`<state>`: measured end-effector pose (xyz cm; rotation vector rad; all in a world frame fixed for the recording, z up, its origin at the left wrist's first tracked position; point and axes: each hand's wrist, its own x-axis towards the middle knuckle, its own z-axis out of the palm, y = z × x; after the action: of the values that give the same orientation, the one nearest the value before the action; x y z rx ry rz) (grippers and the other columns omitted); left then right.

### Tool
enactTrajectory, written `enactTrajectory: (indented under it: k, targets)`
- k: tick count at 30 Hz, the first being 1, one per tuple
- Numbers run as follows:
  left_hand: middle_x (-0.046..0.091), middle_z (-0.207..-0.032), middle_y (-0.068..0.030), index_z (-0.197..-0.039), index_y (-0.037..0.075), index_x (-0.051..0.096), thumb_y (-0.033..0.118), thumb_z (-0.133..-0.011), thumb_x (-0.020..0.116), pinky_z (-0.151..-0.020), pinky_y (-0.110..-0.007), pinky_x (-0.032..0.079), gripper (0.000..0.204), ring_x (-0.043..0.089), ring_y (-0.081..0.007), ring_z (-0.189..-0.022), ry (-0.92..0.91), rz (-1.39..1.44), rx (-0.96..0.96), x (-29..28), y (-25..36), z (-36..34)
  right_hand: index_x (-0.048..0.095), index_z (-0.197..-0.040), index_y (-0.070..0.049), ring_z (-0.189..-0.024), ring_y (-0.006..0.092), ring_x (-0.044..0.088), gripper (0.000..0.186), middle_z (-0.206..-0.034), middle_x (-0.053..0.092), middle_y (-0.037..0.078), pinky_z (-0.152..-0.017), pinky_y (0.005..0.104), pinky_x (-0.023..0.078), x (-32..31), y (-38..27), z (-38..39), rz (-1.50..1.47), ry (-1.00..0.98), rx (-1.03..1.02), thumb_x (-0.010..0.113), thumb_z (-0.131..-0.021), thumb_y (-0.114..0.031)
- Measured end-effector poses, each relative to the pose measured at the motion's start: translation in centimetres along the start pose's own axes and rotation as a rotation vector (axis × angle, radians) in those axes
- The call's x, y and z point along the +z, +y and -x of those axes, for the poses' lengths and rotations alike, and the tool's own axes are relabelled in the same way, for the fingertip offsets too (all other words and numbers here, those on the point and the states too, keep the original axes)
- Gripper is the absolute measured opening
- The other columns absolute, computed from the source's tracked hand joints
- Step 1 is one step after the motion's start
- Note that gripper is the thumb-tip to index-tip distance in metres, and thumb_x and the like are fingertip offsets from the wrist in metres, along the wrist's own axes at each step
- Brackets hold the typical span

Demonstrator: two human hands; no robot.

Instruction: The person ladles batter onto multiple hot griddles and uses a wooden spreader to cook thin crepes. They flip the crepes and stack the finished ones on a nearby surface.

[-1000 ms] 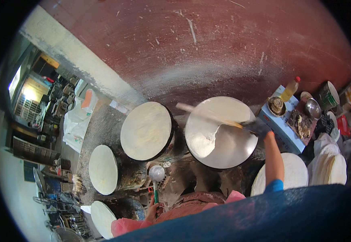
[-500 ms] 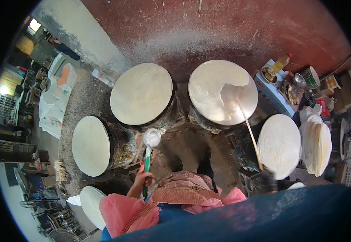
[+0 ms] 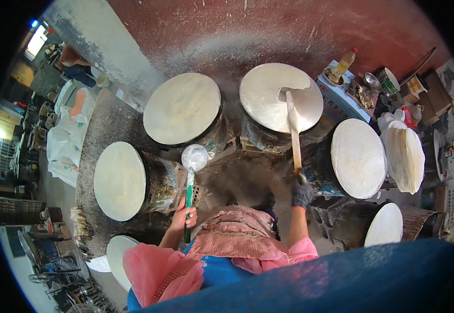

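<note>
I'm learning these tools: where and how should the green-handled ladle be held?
Probably by the green handle, from the wearer's side: it is slim and points toward the body, with the round bowl at the far end. The left hand grips it.

Fisheye head-worn view, looking down past the apron (image 3: 237,229), griddles (image 3: 308,104) near, red wall (image 3: 248,31) farther off

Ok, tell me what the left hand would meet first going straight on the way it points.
The left hand, led by its green-handled round ladle, would probably meet the near edge of the round cream-coated griddle at back left; depth is unclear, so it might pass above.
</note>
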<state>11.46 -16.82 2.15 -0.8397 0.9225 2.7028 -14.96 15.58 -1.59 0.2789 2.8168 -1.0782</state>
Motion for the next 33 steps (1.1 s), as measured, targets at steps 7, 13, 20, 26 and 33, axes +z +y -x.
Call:
enactTrajectory:
  k: [7, 13, 20, 26, 33]
  targets:
    - [0.038, -0.058, -0.0006, -0.099, 0.016, 0.048, 0.01, -0.089, 0.047, -0.033, -0.024, 0.028, 0.012, 0.035, -0.0108, -0.037, -0.171, 0.254, -0.038, 0.6, -1.3, -1.1, 0.067, -0.102, -0.022, -0.079, 0.0336, 0.062, 0.029, -0.084, 0.066, 0.013, -0.07, 0.0419, 0.048, 1.7, 0.7, -3.5, 0.166, -0.144, -0.16, 0.057, -0.082, -0.041]
    - [0.038, -0.061, -0.0011, -0.13, 0.033, 0.032, 0.006, -0.09, 0.044, -0.04, -0.028, 0.034, 0.05, 0.04, -0.0137, -0.046, -0.074, 0.169, 0.118, 3.7, -1.7, -1.7, 0.067, -0.097, -0.02, -0.069, 0.0338, 0.063, 0.029, -0.076, 0.065, 0.015, -0.061, 0.0426, 0.048, -0.3, 3.7, -5.6, -0.197, 0.017, -0.189, 0.055, -0.082, -0.041]
    - [0.038, -0.06, -0.0008, -0.133, 0.039, 0.027, 0.008, -0.09, 0.045, -0.035, -0.024, 0.031, 0.056, 0.037, -0.0106, -0.04, -0.232, 0.141, 0.027, 4.7, -1.5, -4.4, 0.067, -0.098, -0.02, -0.071, 0.0353, 0.062, 0.03, -0.08, 0.064, 0.017, -0.062, 0.0445, 0.048, -1.8, 2.8, -7.4, 0.213, -0.026, -0.209, 0.053, -0.082, -0.041]
    - [0.04, -0.061, -0.0002, -0.133, 0.038, 0.028, 0.007, -0.091, 0.044, -0.034, -0.023, 0.031, 0.055, 0.037, -0.0089, -0.039, -0.208, 0.131, -0.065, 6.3, -1.8, -5.8, 0.067, -0.089, -0.014, -0.07, 0.0351, 0.062, 0.023, -0.078, 0.064, 0.016, -0.062, 0.0435, 0.047, -3.5, 3.2, -7.1, 0.039, 0.042, -0.289, 0.059, -0.079, -0.033]
    - [0.039, -0.061, 0.0011, -0.121, 0.028, 0.039, 0.009, -0.092, 0.04, -0.034, -0.023, 0.029, 0.035, 0.034, -0.0084, -0.039, -0.093, -0.012, -0.07, 9.1, -1.9, -6.6, 0.067, -0.084, -0.015, -0.058, 0.0349, 0.06, 0.023, -0.066, 0.061, 0.018, -0.053, 0.044, 0.047, -4.2, 5.1, -11.2, 0.042, 0.198, -0.197, 0.056, -0.081, -0.035]
